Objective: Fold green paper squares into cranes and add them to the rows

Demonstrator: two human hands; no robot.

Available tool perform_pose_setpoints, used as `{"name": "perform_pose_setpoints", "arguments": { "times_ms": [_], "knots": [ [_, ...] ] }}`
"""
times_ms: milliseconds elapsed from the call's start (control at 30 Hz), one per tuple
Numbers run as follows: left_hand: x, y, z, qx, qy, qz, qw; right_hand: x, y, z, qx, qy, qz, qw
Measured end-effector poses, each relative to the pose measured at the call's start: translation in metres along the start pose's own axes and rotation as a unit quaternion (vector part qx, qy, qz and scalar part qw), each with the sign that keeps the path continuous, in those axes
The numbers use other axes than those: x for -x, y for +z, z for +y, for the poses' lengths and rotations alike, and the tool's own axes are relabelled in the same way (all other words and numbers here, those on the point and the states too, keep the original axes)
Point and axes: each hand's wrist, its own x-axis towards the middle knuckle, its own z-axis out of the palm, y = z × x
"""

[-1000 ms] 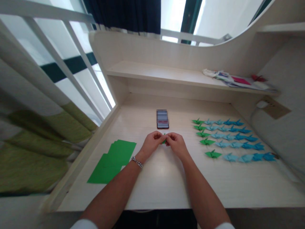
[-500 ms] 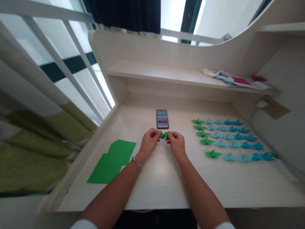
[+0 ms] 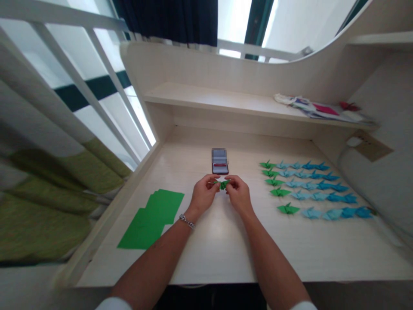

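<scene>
Between my fingertips is a small green origami crane [image 3: 223, 185], held just above the desk. My left hand [image 3: 204, 191] pinches its left side, and my right hand [image 3: 238, 193] has fingers closed on its right side. Part of the crane is hidden behind my fingers. Off to the right, rows of finished paper cranes lie on the desk, with green cranes [image 3: 288, 209] at the left end, pale blue ones [image 3: 332, 214] in the middle and deeper blue ones [image 3: 363, 212] at the right.
Green paper sheets [image 3: 151, 219] overlap on the desk's left. A phone [image 3: 220, 161] lies just beyond my hands. Above the desk [image 3: 209, 254] runs a shelf [image 3: 213, 100] with papers [image 3: 322, 108] at its right. A cable [image 3: 342, 157] hangs along the right wall.
My fingers have shifted their grip slightly, and the crane has turned a little between them. The cranes on the desk, the sheets and the phone have stayed put.
</scene>
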Motion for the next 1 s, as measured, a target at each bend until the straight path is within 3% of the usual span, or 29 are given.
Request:
{"name": "perform_pose_setpoints", "arguments": {
  "times_ms": [233, 433, 733, 867, 1000],
  "knots": [
    [0.002, -0.001, -0.002, -0.071, 0.035, 0.005, 0.997, -0.001, -0.005, 0.006, 0.059, 0.009, -0.014, 0.998],
    [0.003, -0.001, 0.000, -0.080, 0.037, 0.009, 0.996, -0.002, -0.010, 0.007, 0.135, 0.044, -0.091, 0.986],
    [0.004, -0.003, 0.005, -0.160, 0.027, -0.008, 0.987, 0.001, -0.007, 0.001, 0.255, -0.071, -0.090, 0.960],
    [0.004, -0.004, 0.008, -0.178, 0.020, -0.039, 0.983, 0.003, -0.008, -0.004, 0.239, -0.092, -0.095, 0.962],
    [0.005, -0.005, 0.010, -0.168, 0.003, -0.075, 0.983, 0.002, -0.010, -0.002, 0.171, -0.042, -0.100, 0.979]
  ]
}}
